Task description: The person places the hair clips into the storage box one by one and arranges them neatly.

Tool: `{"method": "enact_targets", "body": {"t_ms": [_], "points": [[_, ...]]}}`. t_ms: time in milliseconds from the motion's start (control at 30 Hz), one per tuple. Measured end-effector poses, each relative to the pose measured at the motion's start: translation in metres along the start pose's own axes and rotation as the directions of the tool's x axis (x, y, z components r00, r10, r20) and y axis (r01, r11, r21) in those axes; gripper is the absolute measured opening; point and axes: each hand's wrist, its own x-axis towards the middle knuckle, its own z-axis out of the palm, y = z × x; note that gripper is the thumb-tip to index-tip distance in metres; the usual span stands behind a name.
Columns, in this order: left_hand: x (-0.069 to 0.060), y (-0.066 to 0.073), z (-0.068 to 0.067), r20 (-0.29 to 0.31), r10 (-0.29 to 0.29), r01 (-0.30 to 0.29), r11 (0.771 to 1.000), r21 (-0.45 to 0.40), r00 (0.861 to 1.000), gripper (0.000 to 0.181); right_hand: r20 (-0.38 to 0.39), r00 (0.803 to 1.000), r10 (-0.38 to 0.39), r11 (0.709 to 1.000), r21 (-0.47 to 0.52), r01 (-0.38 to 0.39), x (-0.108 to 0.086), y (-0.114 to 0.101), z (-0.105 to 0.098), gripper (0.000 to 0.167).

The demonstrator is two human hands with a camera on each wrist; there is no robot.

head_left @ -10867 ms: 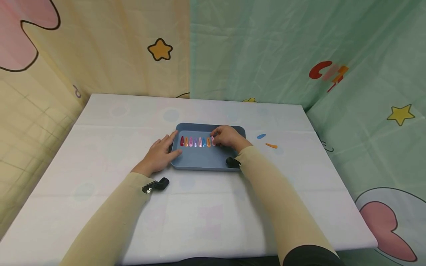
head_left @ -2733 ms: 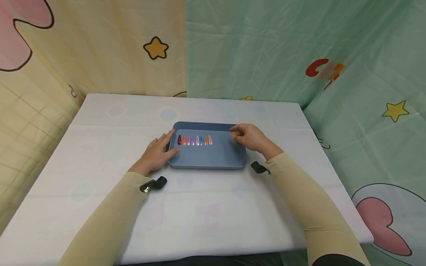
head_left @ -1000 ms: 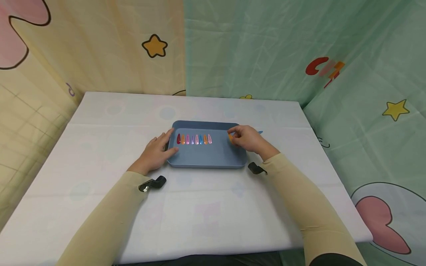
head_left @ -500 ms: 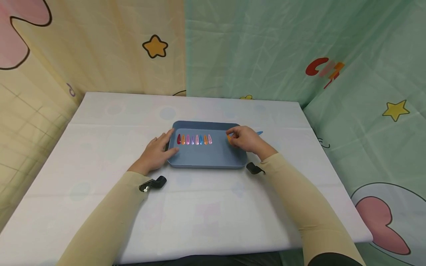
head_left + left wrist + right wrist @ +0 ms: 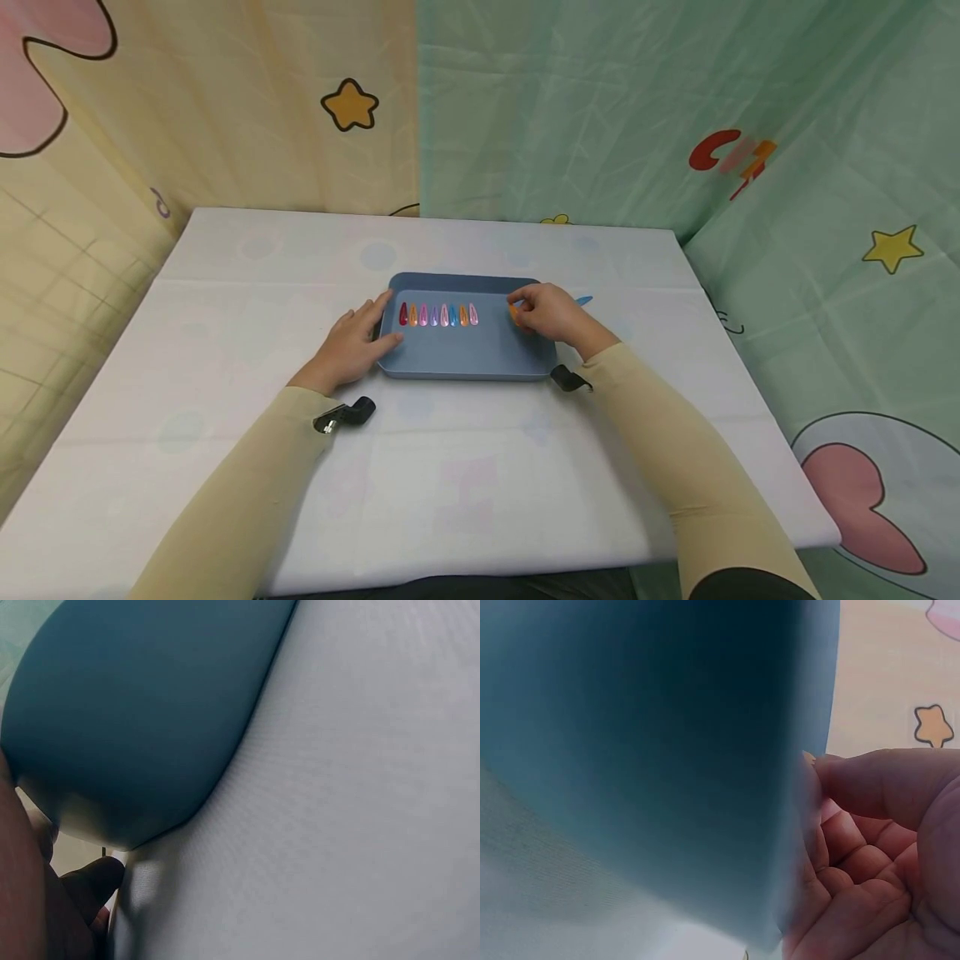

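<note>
A blue-grey tray [image 5: 465,357] lies on the table, bearing a side-by-side row of colourful snap hair clips [image 5: 444,315] in its left half. My left hand [image 5: 351,343] rests on the tray's left edge, fingers spread and thumb over the rim. Above the tray's right part, my right hand [image 5: 557,315] pinches an orange snap hair clip [image 5: 513,313] between thumb and fingertips, to the right of the row. The right wrist view shows the pinching thumb [image 5: 885,784], with only a speck of the clip visible.
Behind my right hand, a blue hair clip [image 5: 584,300] lies on the white tablecloth [image 5: 450,483], partly hidden. Patterned curtains [image 5: 562,108] stand close behind the table and at its sides.
Since the oldest frame, my right hand has let go of a pink clip at the row's end and picked the orange clip off the table. Lately it has moved slightly left.
</note>
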Motion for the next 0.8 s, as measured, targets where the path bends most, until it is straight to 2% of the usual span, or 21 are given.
{"method": "enact_targets", "body": {"t_ms": [800], "points": [[-0.0005, 0.0005, -0.0004, -0.004, 0.001, -0.001, 1.000, 0.000, 1.000, 0.083, 0.019, 1.000, 0.000, 1.000, 0.000, 0.000, 0.0004, -0.0006, 0.0009, 0.041]]}}
